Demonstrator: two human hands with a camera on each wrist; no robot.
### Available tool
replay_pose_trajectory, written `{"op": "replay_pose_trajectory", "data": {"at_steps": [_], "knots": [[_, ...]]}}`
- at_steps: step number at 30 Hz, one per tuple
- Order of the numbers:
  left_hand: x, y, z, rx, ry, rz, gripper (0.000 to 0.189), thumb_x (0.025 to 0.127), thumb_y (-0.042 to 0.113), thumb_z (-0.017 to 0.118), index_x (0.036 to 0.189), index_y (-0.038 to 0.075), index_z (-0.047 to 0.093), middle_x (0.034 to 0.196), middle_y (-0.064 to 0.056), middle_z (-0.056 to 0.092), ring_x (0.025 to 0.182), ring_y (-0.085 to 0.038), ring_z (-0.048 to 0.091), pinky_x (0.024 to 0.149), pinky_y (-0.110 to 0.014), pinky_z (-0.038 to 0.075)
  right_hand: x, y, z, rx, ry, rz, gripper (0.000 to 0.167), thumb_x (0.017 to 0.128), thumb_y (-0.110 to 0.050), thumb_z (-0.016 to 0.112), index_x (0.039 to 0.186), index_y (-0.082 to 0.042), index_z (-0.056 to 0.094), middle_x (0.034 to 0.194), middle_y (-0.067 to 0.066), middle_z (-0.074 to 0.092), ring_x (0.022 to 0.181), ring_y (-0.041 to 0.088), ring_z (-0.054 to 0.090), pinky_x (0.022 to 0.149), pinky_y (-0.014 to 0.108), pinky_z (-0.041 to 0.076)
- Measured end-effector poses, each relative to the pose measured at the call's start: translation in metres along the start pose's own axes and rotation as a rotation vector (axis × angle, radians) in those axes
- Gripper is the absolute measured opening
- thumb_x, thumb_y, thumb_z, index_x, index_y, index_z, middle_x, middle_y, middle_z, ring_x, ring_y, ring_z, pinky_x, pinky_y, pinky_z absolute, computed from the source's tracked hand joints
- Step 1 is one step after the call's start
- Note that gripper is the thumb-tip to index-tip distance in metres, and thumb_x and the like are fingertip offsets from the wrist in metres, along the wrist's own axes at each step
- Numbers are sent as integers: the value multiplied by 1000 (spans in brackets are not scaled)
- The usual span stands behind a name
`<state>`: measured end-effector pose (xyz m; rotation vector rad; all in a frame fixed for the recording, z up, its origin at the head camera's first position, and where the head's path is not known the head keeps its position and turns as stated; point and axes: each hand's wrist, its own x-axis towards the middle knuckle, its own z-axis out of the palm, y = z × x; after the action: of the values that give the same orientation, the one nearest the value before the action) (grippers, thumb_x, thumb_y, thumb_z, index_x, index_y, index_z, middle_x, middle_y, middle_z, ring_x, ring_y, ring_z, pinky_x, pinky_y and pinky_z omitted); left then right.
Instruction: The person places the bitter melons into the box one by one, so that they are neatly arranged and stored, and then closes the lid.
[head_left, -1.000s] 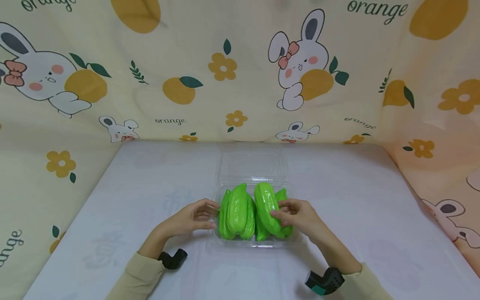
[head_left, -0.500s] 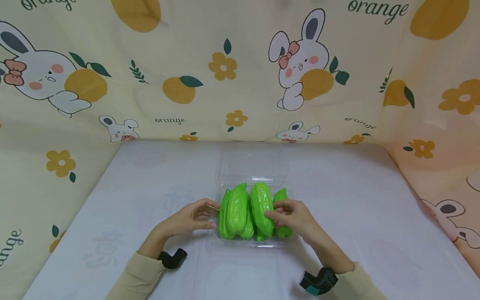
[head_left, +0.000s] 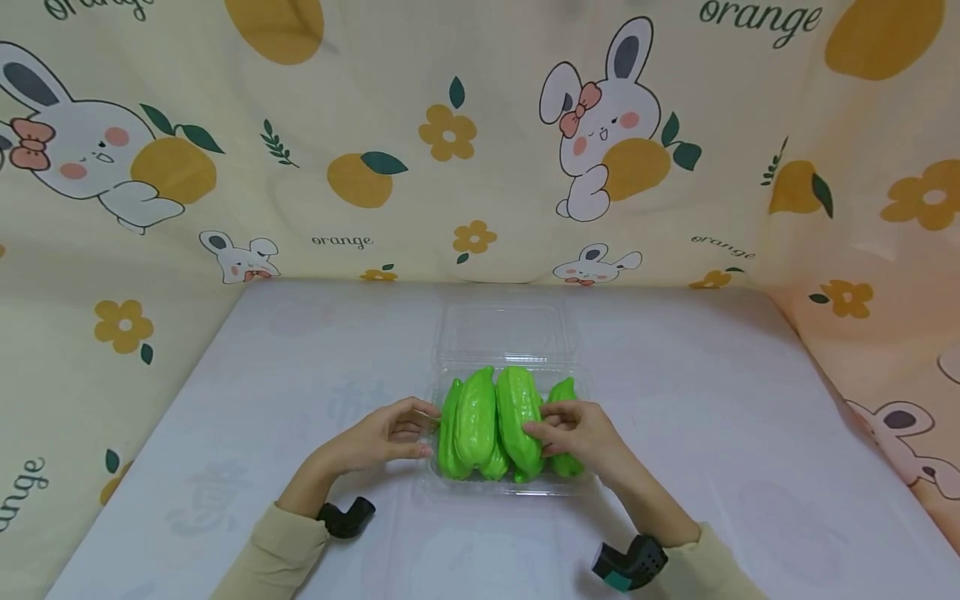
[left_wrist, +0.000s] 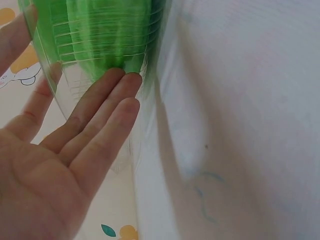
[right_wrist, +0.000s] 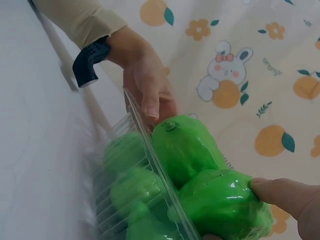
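Several glossy green peppers [head_left: 474,421] lie lengthwise in a clear plastic clamshell box [head_left: 495,491] at the middle of the table. My right hand [head_left: 585,433] pinches the side of an upper pepper [head_left: 517,408], which lies over others right of centre. In the right wrist view my thumb presses on this pepper [right_wrist: 222,202], beside another upper pepper [right_wrist: 185,147]. My left hand [head_left: 378,437] is at the box's left wall, its fingers extended. From the left wrist view, those fingertips [left_wrist: 131,80] rest against the outside of the ribbed wall.
The box's clear lid [head_left: 506,329] lies folded back on the white table [head_left: 300,358]. A patterned cloth [head_left: 480,183] with rabbits and oranges rises behind and at both sides. One more pepper [head_left: 564,425] lies by the box's right wall.
My right hand has shifted left, bringing the pinched pepper from the right side of the box closer to the left group. A gap has opened beside the rightmost pepper. The left hand stays put.
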<state>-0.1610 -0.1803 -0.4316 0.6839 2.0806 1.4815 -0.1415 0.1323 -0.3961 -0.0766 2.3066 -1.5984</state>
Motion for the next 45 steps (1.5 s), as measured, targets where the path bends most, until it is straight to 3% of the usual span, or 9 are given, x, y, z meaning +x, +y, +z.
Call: {"op": "replay_pose_trajectory", "data": {"at_steps": [12, 21, 30, 34, 38, 45], "knots": [[0, 0, 0, -9, 1, 7, 54, 91, 19, 68, 133, -3, 44, 139, -26, 49, 126, -42, 51, 108, -45, 47, 0, 0, 0, 9, -16, -25, 56, 90, -19, 68, 128, 18, 49, 99, 25, 71, 73, 13, 70, 70, 30, 63], [-1, 0, 0, 6, -1, 7, 53, 91, 20, 67, 134, -2, 45, 139, -26, 49, 126, -42, 51, 108, -47, 46, -1, 1, -4, 13, -7, 4, 51, 91, -20, 67, 125, 15, 53, 98, 23, 73, 73, 12, 71, 71, 30, 63], [0, 1, -1, 138, 22, 36, 52, 90, 24, 68, 132, 1, 48, 136, -20, 54, 129, -39, 50, 110, -54, 42, -2, 2, -18, 61, 2, 4, 45, 93, -17, 63, 123, 15, 54, 104, 23, 71, 74, 8, 69, 72, 24, 62], [0, 3, -2, 180, 24, 41, 52, 91, 26, 67, 133, 2, 49, 136, -19, 55, 128, -38, 52, 109, -52, 44, -2, 4, -25, 75, 4, 6, 42, 93, -17, 61, 120, 15, 55, 99, 16, 71, 74, 8, 68, 72, 24, 62], [-1, 8, -4, 233, 52, 33, 47, 94, 30, 62, 132, 4, 53, 135, -16, 58, 127, -35, 54, 109, -51, 44, 0, 6, -35, 58, 36, 20, 41, 93, -18, 62, 119, 13, 56, 92, 6, 69, 73, 8, 67, 72, 24, 61], [0, 16, -11, 283, 176, 42, 39, 97, 28, 59, 128, 4, 58, 132, -15, 62, 128, -33, 55, 111, -50, 44, 6, 8, -54, 55, 23, 6, 42, 96, -18, 58, 122, 15, 52, 87, -4, 67, 73, 6, 67, 73, 22, 61]]}}
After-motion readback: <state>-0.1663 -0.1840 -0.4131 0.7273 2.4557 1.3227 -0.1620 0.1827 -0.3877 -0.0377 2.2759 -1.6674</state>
